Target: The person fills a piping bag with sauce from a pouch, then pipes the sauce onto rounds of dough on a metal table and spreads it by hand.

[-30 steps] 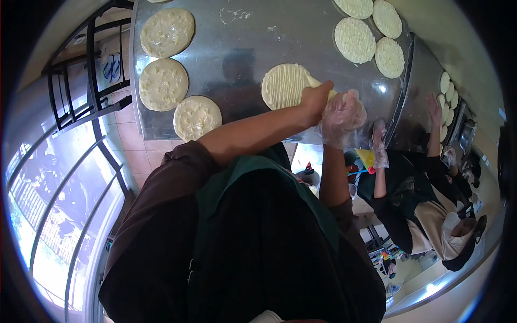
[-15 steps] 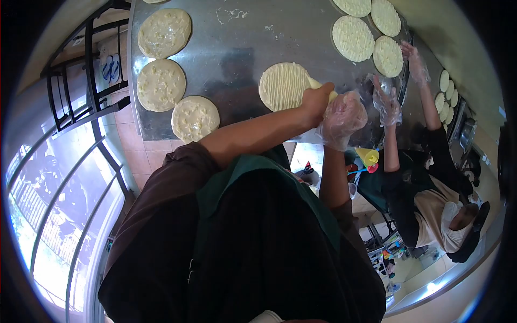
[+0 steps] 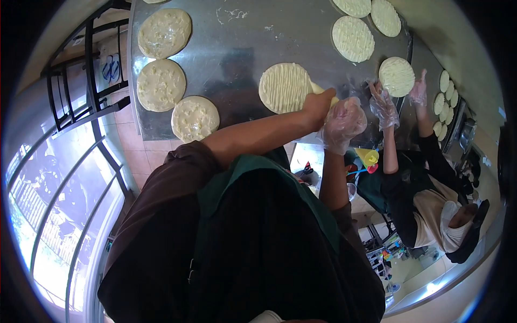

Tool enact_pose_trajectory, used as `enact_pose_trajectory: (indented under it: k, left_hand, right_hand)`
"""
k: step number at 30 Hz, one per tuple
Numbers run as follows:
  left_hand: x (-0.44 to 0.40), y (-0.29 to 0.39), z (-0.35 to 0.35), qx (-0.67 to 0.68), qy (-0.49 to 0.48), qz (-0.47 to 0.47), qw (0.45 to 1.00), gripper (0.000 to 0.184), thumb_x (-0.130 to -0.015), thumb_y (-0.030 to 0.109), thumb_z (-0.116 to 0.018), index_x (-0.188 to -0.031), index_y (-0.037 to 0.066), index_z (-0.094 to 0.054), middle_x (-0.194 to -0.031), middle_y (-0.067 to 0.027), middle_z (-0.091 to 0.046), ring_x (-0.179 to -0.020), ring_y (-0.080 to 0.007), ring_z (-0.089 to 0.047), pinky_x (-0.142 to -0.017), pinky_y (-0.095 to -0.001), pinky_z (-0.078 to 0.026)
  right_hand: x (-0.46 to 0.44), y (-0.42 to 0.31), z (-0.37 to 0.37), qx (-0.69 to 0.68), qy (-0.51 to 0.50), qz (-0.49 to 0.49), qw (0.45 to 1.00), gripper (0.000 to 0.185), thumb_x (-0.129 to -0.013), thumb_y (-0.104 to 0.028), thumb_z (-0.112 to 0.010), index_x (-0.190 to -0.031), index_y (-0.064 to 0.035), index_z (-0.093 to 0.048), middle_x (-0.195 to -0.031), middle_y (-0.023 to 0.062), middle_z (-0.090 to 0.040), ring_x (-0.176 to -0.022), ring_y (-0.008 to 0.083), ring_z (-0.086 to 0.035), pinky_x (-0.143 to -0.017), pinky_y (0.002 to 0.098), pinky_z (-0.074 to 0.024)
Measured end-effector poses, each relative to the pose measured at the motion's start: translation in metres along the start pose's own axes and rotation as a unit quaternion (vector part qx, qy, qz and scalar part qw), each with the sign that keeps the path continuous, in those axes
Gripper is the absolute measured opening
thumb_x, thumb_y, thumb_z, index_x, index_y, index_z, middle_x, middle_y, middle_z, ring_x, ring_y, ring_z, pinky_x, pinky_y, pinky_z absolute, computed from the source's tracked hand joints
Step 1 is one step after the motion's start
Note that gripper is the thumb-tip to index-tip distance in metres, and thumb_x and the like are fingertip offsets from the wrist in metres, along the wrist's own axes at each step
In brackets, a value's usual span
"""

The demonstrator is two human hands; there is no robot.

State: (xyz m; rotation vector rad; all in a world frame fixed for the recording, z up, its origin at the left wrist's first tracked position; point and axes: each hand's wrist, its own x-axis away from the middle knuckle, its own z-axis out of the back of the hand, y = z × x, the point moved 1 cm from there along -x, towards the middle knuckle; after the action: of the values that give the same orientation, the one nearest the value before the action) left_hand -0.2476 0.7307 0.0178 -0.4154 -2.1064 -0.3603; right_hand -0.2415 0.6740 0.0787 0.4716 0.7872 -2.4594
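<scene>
A round flat dough (image 3: 285, 88) striped with lines of pale cream lies on the metal table in front of me. At its right edge is a cream-filled piping bag (image 3: 317, 89), its tip close to the dough. My bare left hand (image 3: 320, 106) is closed around the front part of the bag. My right hand (image 3: 343, 123), in a clear plastic glove, is closed right behind it on the bag's rear end, which the glove mostly hides.
Dough rounds with lumpy topping (image 3: 161, 85) lie at the table's left edge. Cream-striped rounds (image 3: 353, 39) are at the far right. Beside me, a co-worker's gloved hands (image 3: 384, 107) are at another striped round (image 3: 397, 77). A black metal rack (image 3: 91, 64) stands left of the table (image 3: 231, 64).
Both my hands have shifted slightly toward me with the piping bag along the dough's right edge. The co-worker's striped round has moved nearer, away from the other rounds.
</scene>
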Motion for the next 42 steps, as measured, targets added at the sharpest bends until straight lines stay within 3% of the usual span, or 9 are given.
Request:
enact_pose_trajectory:
  k: [5, 14, 18, 21, 26, 30, 33, 40, 42]
  left_hand:
    - [0.0, -0.043, 0.019, -0.015, 0.028, 0.013, 0.999, 0.022, -0.08, 0.021, -0.059, -0.075, -0.001, -0.057, -0.072, -0.0074, -0.055, -0.064, -0.0169, -0.056, -0.059, -0.034, -0.046]
    - [-0.027, -0.03, 0.007, 0.007, -0.007, 0.005, 1.0, 0.037, -0.073, 0.028, -0.063, -0.08, -0.007, -0.058, -0.076, -0.0136, -0.059, -0.066, -0.0228, -0.058, -0.061, -0.0373, -0.046]
    - [-0.004, -0.042, 0.024, -0.057, 0.002, -0.012, 0.998, 0.024, -0.082, 0.025, -0.058, -0.085, 0.002, -0.059, -0.075, -0.0089, -0.058, -0.067, -0.0175, -0.058, -0.062, -0.0321, -0.047]
    - [0.026, -0.035, 0.043, -0.01, 0.004, -0.031, 0.999, 0.025, -0.085, 0.026, -0.056, -0.09, 0.002, -0.06, -0.082, -0.0097, -0.061, -0.07, -0.0168, -0.059, -0.064, -0.0317, -0.048]
    - [0.054, 0.022, 0.072, -0.036, 0.022, -0.125, 0.991, 0.031, -0.077, 0.022, -0.061, -0.094, -0.004, -0.057, -0.081, -0.0111, -0.059, -0.069, -0.0211, -0.06, -0.063, -0.0335, -0.049]
    - [0.032, 0.032, 0.082, 0.087, 0.016, -0.087, 0.992, 0.033, -0.078, 0.02, -0.059, -0.098, -0.006, -0.058, -0.085, -0.0131, -0.06, -0.073, -0.023, -0.061, -0.066, -0.0346, -0.05]
    - [0.029, 0.021, 0.093, 0.045, 0.009, -0.093, 0.995, 0.034, -0.078, 0.02, -0.057, -0.099, -0.007, -0.057, -0.085, -0.0127, -0.06, -0.074, -0.0229, -0.061, -0.066, -0.0356, -0.049]
    - [0.046, -0.012, 0.117, 0.035, 0.066, -0.036, 0.997, 0.034, -0.081, 0.024, -0.056, -0.093, -0.007, -0.055, -0.083, -0.0134, -0.058, -0.07, -0.0227, -0.056, -0.065, -0.0363, -0.046]
    - [0.019, -0.02, 0.154, -0.069, 0.186, -0.19, 0.962, 0.037, -0.086, 0.031, -0.051, -0.087, -0.006, -0.052, -0.083, -0.0128, -0.055, -0.072, -0.0225, -0.051, -0.068, -0.0356, -0.043]
  right_hand:
    - [0.044, 0.016, 0.015, 0.176, -0.024, 0.049, 0.983, 0.039, -0.067, -0.001, -0.065, -0.103, -0.0002, -0.051, -0.067, 0.008, -0.048, -0.054, 0.0219, -0.046, -0.049, 0.0322, -0.0366]
    - [0.017, 0.02, 0.002, 0.063, 0.002, 0.027, 0.998, 0.035, -0.067, -0.004, -0.066, -0.098, -0.0014, -0.051, -0.06, 0.0075, -0.049, -0.053, 0.0271, -0.05, -0.05, 0.0408, -0.0351]
    - [0.059, 0.028, 0.015, 0.149, -0.075, -0.027, 0.986, 0.038, -0.068, -0.012, -0.068, -0.1, 0.0001, -0.051, -0.074, 0.0118, -0.055, -0.065, 0.0282, -0.055, -0.054, 0.0392, -0.0408]
    - [0.072, -0.01, 0.017, 0.197, 0.034, 0.057, 0.978, 0.048, -0.068, -0.018, -0.071, -0.107, 0.002, -0.053, -0.099, 0.0188, -0.057, -0.084, 0.0331, -0.057, -0.066, 0.0407, -0.0468]
    - [0.067, -0.038, -0.035, -0.141, -0.006, -0.067, 0.988, 0.013, -0.08, -0.015, -0.054, -0.082, -0.0029, -0.049, -0.077, 0.0119, -0.053, -0.063, 0.0228, -0.049, -0.055, 0.0346, -0.0398]
    - [0.015, -0.077, -0.037, -0.404, -0.072, -0.258, 0.875, 0.023, -0.082, -0.014, -0.047, -0.062, -0.0058, -0.038, -0.057, 0.0055, -0.039, -0.049, 0.0167, -0.035, -0.045, 0.0312, -0.0287]
    - [0.012, -0.085, -0.035, -0.313, -0.074, -0.214, 0.922, 0.03, -0.082, -0.015, -0.045, -0.055, -0.0067, -0.036, -0.049, 0.0055, -0.034, -0.045, 0.0178, -0.034, -0.044, 0.034, -0.0265]
    - [0.063, -0.067, -0.017, -0.064, -0.04, 0.02, 0.997, 0.016, -0.079, -0.009, -0.054, -0.093, -0.0013, -0.051, -0.065, 0.0096, -0.048, -0.051, 0.0244, -0.046, -0.049, 0.033, -0.0381]
    - [0.064, -0.065, -0.007, 0.114, 0.06, 0.144, 0.981, 0.03, -0.077, -0.006, -0.055, -0.106, 0.002, -0.048, -0.07, 0.0113, -0.051, -0.055, 0.0271, -0.051, -0.052, 0.0331, -0.0415]
